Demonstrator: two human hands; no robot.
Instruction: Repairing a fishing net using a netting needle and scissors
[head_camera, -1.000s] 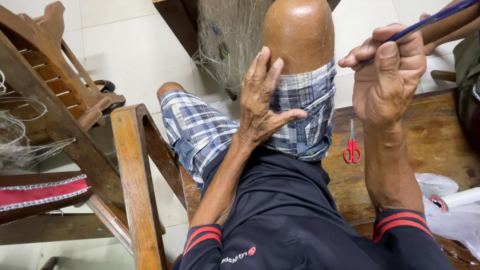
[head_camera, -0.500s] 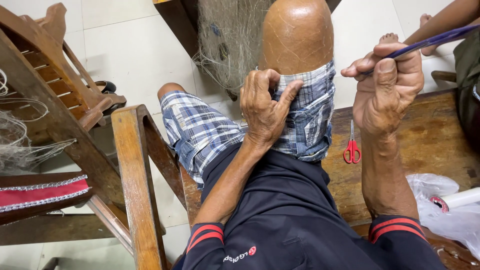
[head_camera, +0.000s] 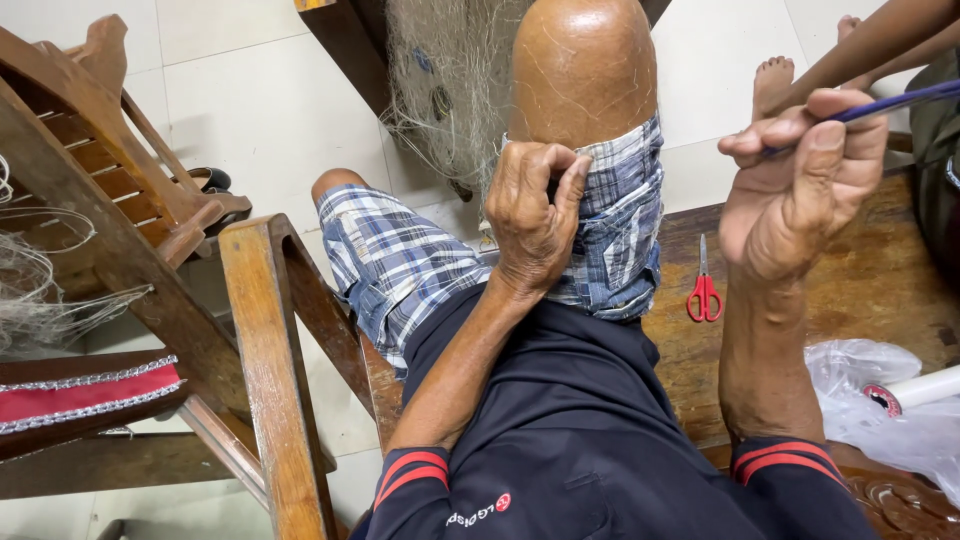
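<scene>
My left hand (head_camera: 535, 215) is pinched shut against the plaid shorts (head_camera: 620, 230); my right hand (head_camera: 795, 190), right of them, grips a blue rod (head_camera: 895, 103).

Bright, even, sharp; wide-angle edges.

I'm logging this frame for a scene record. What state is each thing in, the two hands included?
left hand: closed in a pinch, resting on the raised knee
right hand: raised, fingers closed around the blue tool
blue tool: held, slanting up to the right
net: hanging loose behind the knee
red scissors: closed, lying flat on the wooden bench
plastic bag: crumpled on the bench
</scene>
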